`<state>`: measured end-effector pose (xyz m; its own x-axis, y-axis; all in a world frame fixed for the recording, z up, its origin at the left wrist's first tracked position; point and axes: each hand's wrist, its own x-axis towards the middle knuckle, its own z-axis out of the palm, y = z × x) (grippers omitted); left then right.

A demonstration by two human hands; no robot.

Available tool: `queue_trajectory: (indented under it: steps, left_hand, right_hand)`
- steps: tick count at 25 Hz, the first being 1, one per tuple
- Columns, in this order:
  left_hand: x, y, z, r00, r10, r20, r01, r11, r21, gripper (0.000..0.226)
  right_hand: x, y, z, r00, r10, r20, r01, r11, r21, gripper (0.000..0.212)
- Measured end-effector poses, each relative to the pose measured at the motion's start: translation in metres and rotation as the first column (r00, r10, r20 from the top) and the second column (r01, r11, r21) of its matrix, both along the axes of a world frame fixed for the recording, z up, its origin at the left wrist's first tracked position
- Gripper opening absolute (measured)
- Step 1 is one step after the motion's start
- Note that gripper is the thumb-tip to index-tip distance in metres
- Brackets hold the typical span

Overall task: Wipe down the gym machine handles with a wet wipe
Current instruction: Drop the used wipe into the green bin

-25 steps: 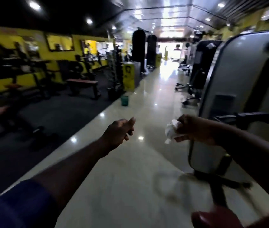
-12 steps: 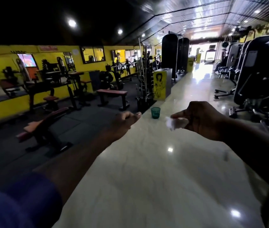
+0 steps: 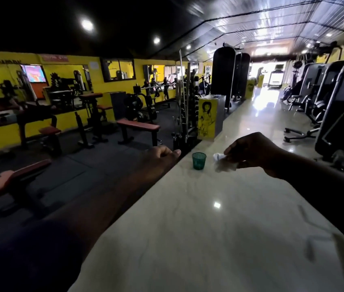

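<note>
My right hand (image 3: 253, 152) is held out at mid-height and pinches a crumpled white wet wipe (image 3: 222, 162) that hangs from its fingers. To its left, my left hand (image 3: 160, 155) is stretched forward in a loose fist with nothing in it. Dark weight machines (image 3: 339, 110) stand in a row along the right side, well away from both hands. No machine handle is near either hand.
A small green mesh bin (image 3: 199, 161) stands on the glossy pale floor (image 3: 209, 228) between my hands. A yellow box (image 3: 207, 118) and a rack of bars (image 3: 184, 114) lie ahead. Benches (image 3: 138, 127) fill the dark mat area at left.
The view has swung left, away from the grey machine at right, and down the aisle. Both hands stay outstretched. The bin looks nearer now.
</note>
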<state>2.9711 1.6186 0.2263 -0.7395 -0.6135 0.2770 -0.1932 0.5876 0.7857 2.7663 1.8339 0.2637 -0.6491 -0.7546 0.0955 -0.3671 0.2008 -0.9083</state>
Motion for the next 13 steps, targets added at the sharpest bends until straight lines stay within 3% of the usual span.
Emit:
queue_trajectory:
  steps: [4,8,13]
  left_hand:
    - [-0.116,-0.117,-0.021,0.999,-0.028,-0.019,0.028,0.999,-0.022,0.050]
    - [-0.249,-0.245,-0.022,0.999,-0.053,0.003,0.053,0.997,-0.048,0.049]
    - [-0.414,-0.354,0.014,0.991,-0.126,0.042,0.128,0.990,-0.061,0.043]
  right_hand:
    - [-0.111,-0.109,-0.012,0.993,-0.032,-0.111,0.037,0.998,0.042,0.012]
    - [-0.243,-0.226,-0.021,0.989,-0.144,0.017,0.145,0.989,-0.040,0.009]
    - [-0.390,-0.314,-0.009,0.971,-0.132,0.198,0.156,0.981,-0.112,0.004]
